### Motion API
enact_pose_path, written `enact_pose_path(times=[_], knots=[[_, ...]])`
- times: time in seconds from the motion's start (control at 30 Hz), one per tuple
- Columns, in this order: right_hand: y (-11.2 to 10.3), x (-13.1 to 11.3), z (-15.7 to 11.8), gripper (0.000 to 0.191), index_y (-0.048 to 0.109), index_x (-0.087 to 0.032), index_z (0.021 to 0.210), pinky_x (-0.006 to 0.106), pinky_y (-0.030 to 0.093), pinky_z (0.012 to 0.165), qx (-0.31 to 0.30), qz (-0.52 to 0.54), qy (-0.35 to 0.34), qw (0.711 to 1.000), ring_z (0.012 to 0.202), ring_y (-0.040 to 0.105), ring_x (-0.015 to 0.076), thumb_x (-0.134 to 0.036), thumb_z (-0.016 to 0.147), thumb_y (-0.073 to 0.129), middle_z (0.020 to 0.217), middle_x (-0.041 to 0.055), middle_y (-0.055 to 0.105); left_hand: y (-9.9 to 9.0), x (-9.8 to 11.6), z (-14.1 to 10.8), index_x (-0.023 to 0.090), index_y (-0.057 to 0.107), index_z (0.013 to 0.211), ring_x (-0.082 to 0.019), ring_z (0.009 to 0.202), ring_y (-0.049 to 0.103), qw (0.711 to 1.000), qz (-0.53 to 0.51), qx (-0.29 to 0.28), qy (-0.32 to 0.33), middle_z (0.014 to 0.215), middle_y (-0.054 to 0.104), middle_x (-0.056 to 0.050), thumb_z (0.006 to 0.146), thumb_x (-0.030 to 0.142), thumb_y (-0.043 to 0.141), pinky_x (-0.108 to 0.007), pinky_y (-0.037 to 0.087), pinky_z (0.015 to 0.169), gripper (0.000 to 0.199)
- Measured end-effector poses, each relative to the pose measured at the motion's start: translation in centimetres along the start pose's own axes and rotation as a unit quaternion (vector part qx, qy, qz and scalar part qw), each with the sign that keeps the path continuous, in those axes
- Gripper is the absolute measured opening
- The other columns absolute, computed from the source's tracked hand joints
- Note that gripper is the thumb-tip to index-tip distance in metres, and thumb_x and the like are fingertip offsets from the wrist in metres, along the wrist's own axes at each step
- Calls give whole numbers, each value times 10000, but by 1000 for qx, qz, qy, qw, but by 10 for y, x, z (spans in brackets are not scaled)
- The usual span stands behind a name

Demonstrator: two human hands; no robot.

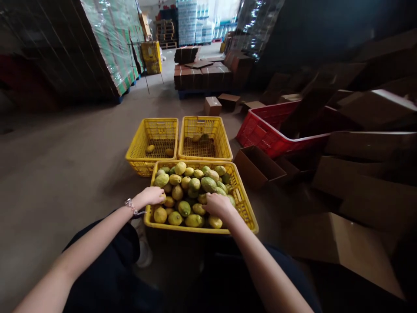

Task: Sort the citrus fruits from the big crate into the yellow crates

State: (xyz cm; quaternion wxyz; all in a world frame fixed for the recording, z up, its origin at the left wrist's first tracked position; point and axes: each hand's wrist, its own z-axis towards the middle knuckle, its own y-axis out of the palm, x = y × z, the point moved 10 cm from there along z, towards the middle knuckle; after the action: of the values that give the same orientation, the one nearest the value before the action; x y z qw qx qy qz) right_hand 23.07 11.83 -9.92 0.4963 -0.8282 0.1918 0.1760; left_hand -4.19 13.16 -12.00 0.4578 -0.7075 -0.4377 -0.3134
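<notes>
The left hand [152,196] curls over fruit at the front crate's left edge, the right hand [219,205] over fruit toward its near right corner; whether either grips one, I cannot tell. Three yellow crates: the front crate [250,213] heaped with fruit [184,208], too overlapped to count, the back-left crate [132,150] and back-right crate [228,143] showing two each. One red crate [270,139] is partly hidden by cardboard.

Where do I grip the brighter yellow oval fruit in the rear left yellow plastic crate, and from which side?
Come straight down from above: the crate's high walls would hinder a low approach. I'd pinch the yellow oval fruit across its middle, on its near and far sides, since its longer axis seems to run roughly sideways.
</notes>
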Motion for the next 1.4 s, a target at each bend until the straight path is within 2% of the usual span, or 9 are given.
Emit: enact_pose_path(times=[0.27,0.47,0.67,0.77,0.87,0.93,1.13,1.27,1.4], knots=[[-12,20,48,766,384,-114,1553,479,486,1063,107,-172,29,979,1388,537,426,-234,870,710,1596,295,413,-23,-46,-24,262,534,500,-353,931,722,988,139,-52,-33,579,612,-30,616,238,866,-460,488,1057,353],[3,26,73,685,408,-92,1485,437,483,1027,118,-202,20,972,1303,589,384,-207,864,671,1423,278,574,-34,-58,-23,266,508,476,-347,900,734,991,128,-26,-18,522,537,-18,653,222,861,-471,474,1088,397],[-12,21,78,572,538,-127,1303,395,516,939,128,-190,21,973,1236,634,374,-286,800,760,1331,246,648,-32,-61,-15,273,528,476,-291,754,719,990,131,-50,-5,502,554,0,644,139,790,-441,522,1021,339],[-38,19,68,553,573,-118,1226,426,529,929,171,-107,32,979,1160,670,383,-286,749,796,1224,245,698,-19,-62,-15,283,575,505,-265,633,685,984,155,-83,9,489,567,20,609,91,770,-439,556,961,292],[-69,16,45,576,606,-159,1125,458,554,925,232,118,26,965,1085,689,367,-358,650,863,1104,178,731,-2,-60,-14,281,578,509,-272,670,712,978,185,-94,33,515,594,5,639,87,751,-436,554,976,291],[-81,4,30,517,623,-201,1043,432,591,868,228,340,-30,912,1004,708,312,-420,636,856,1020,101,736,10,-59,-12,274,549,500,-294,773,747,972,211,-90,44,565,635,-27,678,104,741,-437,544,1007,312],[-92,-50,-16,351,663,-256,990,383,659,801,114,745,-165,636,975,753,239,-468,747,802,997,31,768,48,-68,-10,181,661,707,-381,1115,729,930,348,-116,34,924,773,-179,752,118,702,-494,509,1075,87],[-62,-54,-23,362,666,-246,980,364,684,711,61,838,-60,539,875,769,231,-529,789,785,961,42,776,71,-75,-16,105,701,1119,-389,1215,692,872,462,-158,33,1258,716,-252,797,183,731,-480,524,1054,332],[-36,-43,-26,226,625,-271,926,340,696,687,83,873,70,476,813,750,194,-398,816,776,876,-7,735,81,-78,-18,95,655,1260,-389,1210,700,828,531,-180,23,1312,684,-272,823,243,762,-448,555,998,474]])
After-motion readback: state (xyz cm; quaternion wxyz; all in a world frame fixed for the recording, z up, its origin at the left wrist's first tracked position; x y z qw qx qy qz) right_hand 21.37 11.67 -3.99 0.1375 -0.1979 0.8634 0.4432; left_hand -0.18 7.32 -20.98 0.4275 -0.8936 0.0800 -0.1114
